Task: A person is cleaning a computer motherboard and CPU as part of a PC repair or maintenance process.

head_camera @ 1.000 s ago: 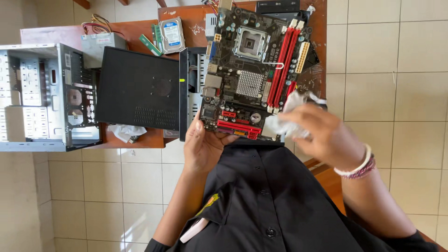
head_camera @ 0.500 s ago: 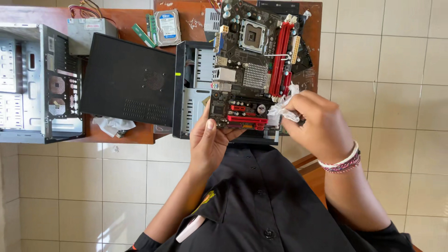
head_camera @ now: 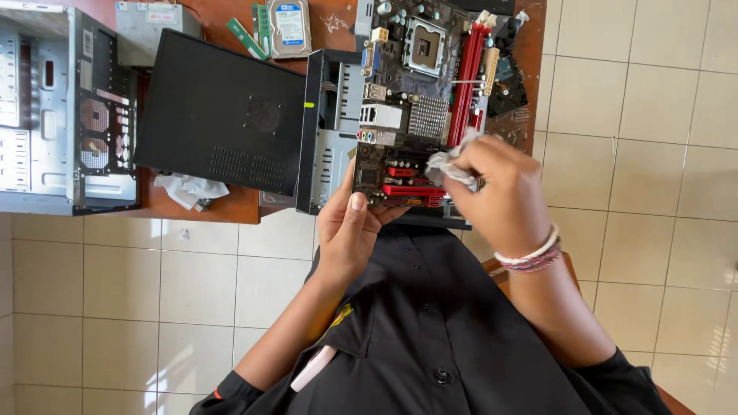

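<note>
A computer motherboard [head_camera: 419,115] with red slots and a silver heatsink lies at the near edge of a wooden table [head_camera: 231,206]. My left hand [head_camera: 350,227] grips the board's near left corner, thumb on top. My right hand [head_camera: 500,192] is closed on a crumpled white tissue [head_camera: 446,165] and presses it onto the board near the red slots at the lower right.
A black computer case [head_camera: 223,119] lies beside the board, with an open grey metal chassis [head_camera: 65,107] at the far left. A hard drive [head_camera: 290,27], memory sticks [head_camera: 247,37] and a power supply [head_camera: 154,27] sit at the back. A crumpled tissue [head_camera: 188,188] lies at the table edge.
My right hand with the tissue has moved left and down along the board toward its near red slots. My left hand has stayed on the board's near corner.
</note>
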